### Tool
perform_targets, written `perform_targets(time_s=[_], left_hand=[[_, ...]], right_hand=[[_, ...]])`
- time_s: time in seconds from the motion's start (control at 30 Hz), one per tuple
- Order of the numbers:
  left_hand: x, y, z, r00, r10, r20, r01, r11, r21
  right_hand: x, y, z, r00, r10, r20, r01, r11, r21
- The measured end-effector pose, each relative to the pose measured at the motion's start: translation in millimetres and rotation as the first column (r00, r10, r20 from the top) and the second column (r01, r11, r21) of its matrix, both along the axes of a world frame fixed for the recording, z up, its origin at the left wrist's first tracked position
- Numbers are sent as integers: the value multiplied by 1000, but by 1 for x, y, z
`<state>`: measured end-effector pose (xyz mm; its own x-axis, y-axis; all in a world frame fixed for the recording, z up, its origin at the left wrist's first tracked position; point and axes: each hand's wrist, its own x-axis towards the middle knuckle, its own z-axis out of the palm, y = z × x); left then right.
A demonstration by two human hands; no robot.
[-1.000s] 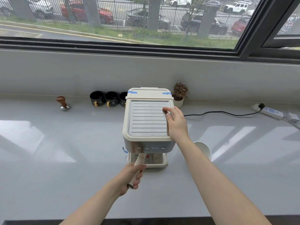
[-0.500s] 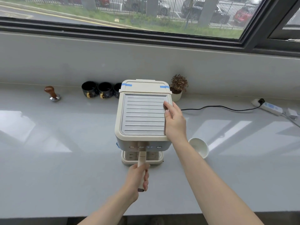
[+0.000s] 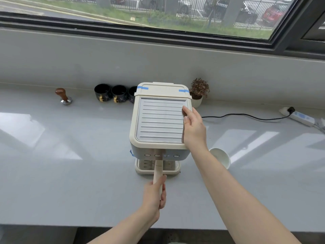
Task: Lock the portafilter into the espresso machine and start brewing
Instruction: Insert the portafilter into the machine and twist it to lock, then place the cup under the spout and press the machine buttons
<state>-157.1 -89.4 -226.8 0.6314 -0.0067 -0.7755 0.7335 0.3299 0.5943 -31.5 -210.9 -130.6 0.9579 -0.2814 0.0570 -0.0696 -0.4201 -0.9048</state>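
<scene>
Since a second ago the portafilter [image 3: 158, 170] handle has swung from angled left to pointing nearly straight out toward the person, and the camera has dipped closer. Left hand [image 3: 154, 197] is wrapped around the cream handle's near end, fingers closed on it. Handle runs up under the front of the espresso machine [image 3: 159, 124]; the basket end is hidden beneath the button panel, so I cannot tell how far it has seated. Right hand [image 3: 193, 127] lies flat on the machine's top right edge, fingers together, palm pressing down, gripping nothing. Machine sits mid-bench [image 3: 61, 164], drip tray [image 3: 140, 170] visible below the handle. White cup [image 3: 221, 156] stands just right of the machine, partly behind the right forearm. Three black mugs [image 3: 110, 93] line up along the back wall left of the machine, tamper [image 3: 64, 96] further left. Small potted plant [image 3: 198, 90] behind the right rear corner. Black cord [image 3: 246, 116] runs right to a power strip [image 3: 301, 118].
</scene>
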Motion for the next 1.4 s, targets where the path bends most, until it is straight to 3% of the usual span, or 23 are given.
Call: perform_targets(time_s=[0.17, 0.3, 0.37, 0.43, 0.5, 0.6, 0.7, 0.77, 0.83, 0.9, 0.97, 1.03, 1.2, 1.33, 1.4], left_hand=[[-2, 2, 5, 996, -75, 37, 72, 993, 94], [0, 17, 18, 936, -317, 154, 293, 942, 164], [4, 32, 23, 898, -396, 193, 336, 899, 281], [14, 52, 27, 907, -343, 245, 211, 873, 440], [27, 75, 34, 884, -262, 387, 0, 828, 561], [50, 96, 46, 652, -491, 578, -82, 712, 697], [63, 93, 56, 414, -714, 565, -73, 592, 802], [67, 92, 56, 338, -756, 561, -152, 544, 825], [69, 93, 53, 333, -756, 563, -213, 522, 826], [69, 93, 52, 328, -760, 561, -230, 512, 828], [70, 91, 52, 327, -761, 560, -234, 509, 828], [69, 90, 51, 335, -760, 557, -235, 505, 831], [70, 91, 47, 339, -753, 564, -248, 507, 825], [70, 90, 45, 346, -758, 553, -246, 496, 833], [70, 89, 44, 352, -756, 552, -243, 496, 834]], right_hand=[[0, 1, -1, 1000, -16, 6, 16, 1000, 1], [-1, -1, -1, 1000, 0, 1, 0, 1000, -3], [-2, -3, 0, 1000, 29, 3, -29, 999, 16], [-1, -5, -2, 998, 70, 6, -70, 995, 74], [-5, -7, -3, 994, 105, 11, -105, 976, 193], [-16, -12, -7, 992, 119, 34, -123, 951, 282], [-33, -21, -12, 991, 106, 77, -123, 955, 271], [-45, -35, -23, 990, 120, 72, -135, 961, 243], [-59, -52, -48, 996, 77, -40, -71, 988, 140], [-71, -77, -75, 971, -124, -202, 117, 992, -45], [-82, -102, -97, 857, -395, -330, 330, 914, -236], [-89, -120, -113, 752, -493, -437, 402, 869, -288], [-88, -128, -129, 680, -449, -580, 469, 874, -127], [-78, -136, -147, 587, -473, -657, 625, 781, -4], [-79, -143, -160, 607, -415, -678, 632, 769, 95]])
